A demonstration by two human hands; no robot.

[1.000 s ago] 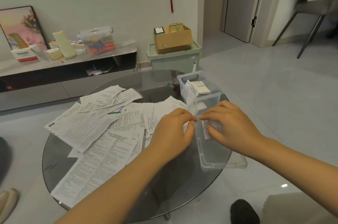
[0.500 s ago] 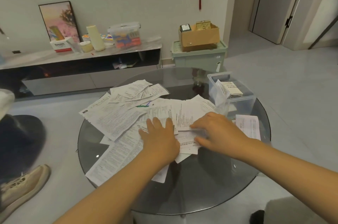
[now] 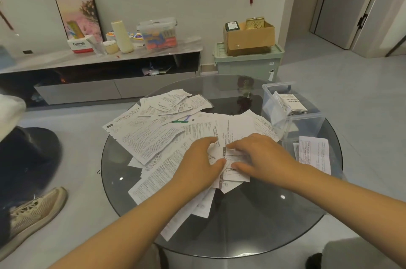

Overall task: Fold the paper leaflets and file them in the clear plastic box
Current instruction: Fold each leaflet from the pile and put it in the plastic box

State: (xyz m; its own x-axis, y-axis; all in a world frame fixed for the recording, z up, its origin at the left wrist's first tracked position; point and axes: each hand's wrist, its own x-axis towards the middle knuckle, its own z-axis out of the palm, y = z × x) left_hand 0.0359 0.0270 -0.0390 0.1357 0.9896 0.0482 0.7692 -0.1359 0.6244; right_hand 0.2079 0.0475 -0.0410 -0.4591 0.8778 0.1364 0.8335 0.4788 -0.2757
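**Picking the next leaflet off the pile**

Step in hand, as judged: selecting and gathering a fresh sheet to fold. Filing is already begun but most of the work is left.

- Left hand (image 3: 198, 164): palm down on the near edge of the paper leaflets (image 3: 153, 136), fingers bent, thumb and fingers pinching the edge of a small leaflet (image 3: 232, 166).
- Right hand (image 3: 261, 155): also palm down on that small leaflet, fingertips curled onto its far edge, thumb tucked against the near edge. Both hands have hold of the same piece; it lies flat on the heap, not yet lifted.
- Clear plastic box (image 3: 307, 119): at the far right of the desk (image 3: 252, 220), well apart from the hands. A few folded leaflets (image 3: 290, 103) stand upright inside it. One more printed sheet (image 3: 314, 154) lies just in front of the box.

Next move, as judged: free the pinched sheet from its neighbours without dragging the others, then bring edge to edge and crease it narrow enough to slot in beside those already filed.

Materials:
- Leaflets are thin white paper, densely printed, rectangular, several showing old crease lines; loose overlapping fan, likely to slide.
- Desk is round, dark tinted glass, glossy, with ceiling lights reflected; a slick surface for paper.
- Box is transparent rigid plastic, rectangular, straight-walled, open at the top.
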